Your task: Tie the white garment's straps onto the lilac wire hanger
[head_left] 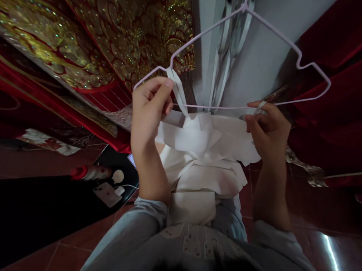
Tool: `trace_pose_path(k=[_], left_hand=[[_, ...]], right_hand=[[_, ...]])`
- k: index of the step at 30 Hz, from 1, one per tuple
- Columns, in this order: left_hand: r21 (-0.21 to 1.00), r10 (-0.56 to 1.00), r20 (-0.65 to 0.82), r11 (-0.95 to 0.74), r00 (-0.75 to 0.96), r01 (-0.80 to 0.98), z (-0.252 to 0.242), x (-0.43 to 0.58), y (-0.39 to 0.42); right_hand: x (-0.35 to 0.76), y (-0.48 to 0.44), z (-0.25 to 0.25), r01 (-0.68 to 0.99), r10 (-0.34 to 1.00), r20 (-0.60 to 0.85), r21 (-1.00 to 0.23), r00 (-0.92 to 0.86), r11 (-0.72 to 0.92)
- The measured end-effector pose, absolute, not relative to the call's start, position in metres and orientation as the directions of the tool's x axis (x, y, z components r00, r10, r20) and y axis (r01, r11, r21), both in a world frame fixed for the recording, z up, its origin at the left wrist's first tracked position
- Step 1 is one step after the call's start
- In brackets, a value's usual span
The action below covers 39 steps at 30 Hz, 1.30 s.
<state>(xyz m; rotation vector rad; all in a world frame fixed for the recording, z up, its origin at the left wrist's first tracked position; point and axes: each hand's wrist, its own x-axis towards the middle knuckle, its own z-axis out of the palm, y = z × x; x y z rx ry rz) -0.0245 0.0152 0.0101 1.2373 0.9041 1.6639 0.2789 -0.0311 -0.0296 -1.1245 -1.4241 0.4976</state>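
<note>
A thin pale-pink clothes hanger (pixel 272 28) is in front of me, its top near the upper edge of the view. From it hangs a white, ruffled garment (pixel 195 212), spread down over my lap. One narrow white strap (pixel 178 89) is looped over the hanger's left notch. My left hand (pixel 152 108) is closed around the hanger's left end, thumb beside that strap; the hand hides this corner. At the lower bar's right part, my right hand (pixel 267 130) pinches the other white strap (pixel 260 106), which passes by the index finger. The right notch carries no strap.
Red and gold sequined garments (pixel 114 30) hang at the left, with more red cloth (pixel 345 81) at the right. Behind the hanger is a grey panel with metal handles (pixel 227 51). A phone (pixel 109 193) and charger lie on a black surface (pixel 36 220) at lower left.
</note>
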Motion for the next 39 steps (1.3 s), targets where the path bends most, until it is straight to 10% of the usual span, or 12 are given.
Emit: trace_pose_path(k=[7,16,23,30,39], left_hand=[[0.926,0.942,0.312,-0.33,-0.12,-0.184,0.018,-0.04,0.015],[0.813,0.994,0.043,0.022,0.098,-0.582,0.043,-0.02,0.009],[0.472,0.945,0.205,-0.324,-0.255,-0.82,0.052,-0.066,-0.02],[0.772,0.866,0.191,-0.424,-0.463,-0.475,-0.036,-0.071,-0.007],[0.862,0.977,0.144,-0.203,-0.158,-0.466,-0.051,0.011,-0.005]], right_hand=[[0.281,-0.027,-0.04,0.361,0.85,0.512,-0.821,0.126,0.442],[0.283,-0.026,-0.037,0.329,0.874,0.468,-0.852,0.131,0.407],[0.276,-0.03,-0.033,0.319,0.871,0.47,-0.855,0.145,0.409],[0.28,-0.032,-0.034,0.341,0.864,0.476,-0.849,0.163,0.403],[0.273,-0.033,-0.038,0.369,0.869,0.475,-0.839,0.138,0.4]])
